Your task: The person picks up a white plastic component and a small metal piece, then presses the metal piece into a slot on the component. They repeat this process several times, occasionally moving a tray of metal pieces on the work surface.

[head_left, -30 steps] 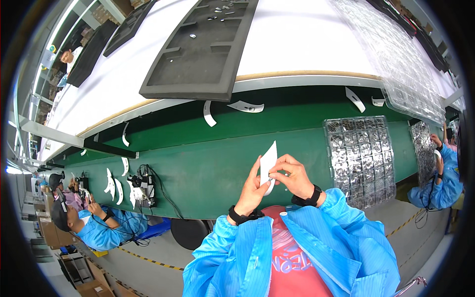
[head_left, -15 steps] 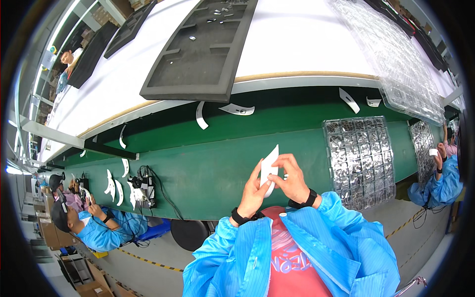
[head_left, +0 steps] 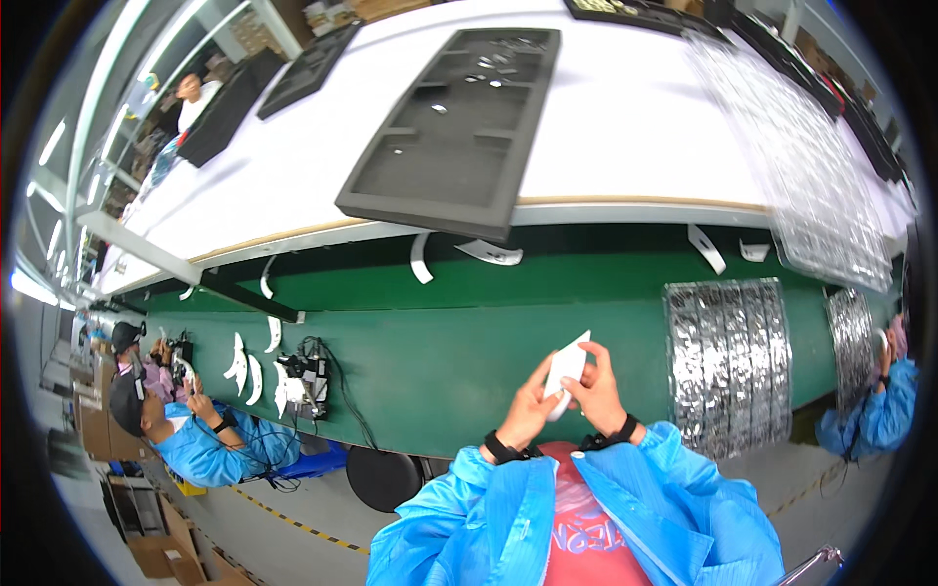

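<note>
Together — left hand (head_left: pixel 527 409), right hand (head_left: pixel 601 396) clamped on white piece (head_left: pixel 567 364) — beyond, dark tray (head_left: pixel 430 182) holds small shiny bits (head_left: pixel 439 109).

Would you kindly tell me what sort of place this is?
Probably a factory assembly line: a long green bench, curved white parts lying on it, and a blue-jacketed worker seated beside it.

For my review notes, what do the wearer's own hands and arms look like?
The left hand and right hand are both ungloved. Each wrist has a black wristband, and the loose, bright-blue jacket sleeves reach nearly to them.
</note>
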`<act>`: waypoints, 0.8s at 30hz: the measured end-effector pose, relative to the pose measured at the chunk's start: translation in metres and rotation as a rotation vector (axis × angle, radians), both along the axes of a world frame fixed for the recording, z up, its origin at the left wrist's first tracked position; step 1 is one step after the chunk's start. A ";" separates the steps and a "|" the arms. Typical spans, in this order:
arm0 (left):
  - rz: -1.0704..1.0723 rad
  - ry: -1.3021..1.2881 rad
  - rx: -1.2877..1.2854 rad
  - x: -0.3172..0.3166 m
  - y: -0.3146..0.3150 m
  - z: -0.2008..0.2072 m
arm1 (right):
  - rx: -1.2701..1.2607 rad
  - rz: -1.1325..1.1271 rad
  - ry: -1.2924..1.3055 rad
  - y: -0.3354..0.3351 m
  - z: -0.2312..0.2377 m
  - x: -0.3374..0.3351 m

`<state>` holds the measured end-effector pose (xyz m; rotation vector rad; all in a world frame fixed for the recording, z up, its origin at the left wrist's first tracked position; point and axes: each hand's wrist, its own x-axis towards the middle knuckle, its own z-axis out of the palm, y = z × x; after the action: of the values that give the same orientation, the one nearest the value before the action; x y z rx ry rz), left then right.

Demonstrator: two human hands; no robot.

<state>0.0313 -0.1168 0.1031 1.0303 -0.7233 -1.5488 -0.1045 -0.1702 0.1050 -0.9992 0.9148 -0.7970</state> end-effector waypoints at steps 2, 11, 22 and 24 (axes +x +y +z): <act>-0.041 -0.034 0.069 -0.001 -0.001 0.004 | -0.022 -0.046 -0.007 0.000 -0.003 0.002; 0.040 0.082 0.166 0.008 -0.036 -0.015 | 0.056 -0.080 0.022 -0.041 -0.024 0.020; 0.104 -0.731 0.138 0.047 -0.194 -0.132 | 0.074 -0.292 0.188 -0.229 -0.125 0.013; 0.250 -1.148 0.123 0.077 -0.201 -0.151 | -0.014 -0.307 0.191 -0.285 -0.203 -0.003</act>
<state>0.1081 -0.3179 -0.0482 2.0348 -1.1923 -0.6793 -0.1073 -0.4556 -0.0978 -0.9702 1.2489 -0.9767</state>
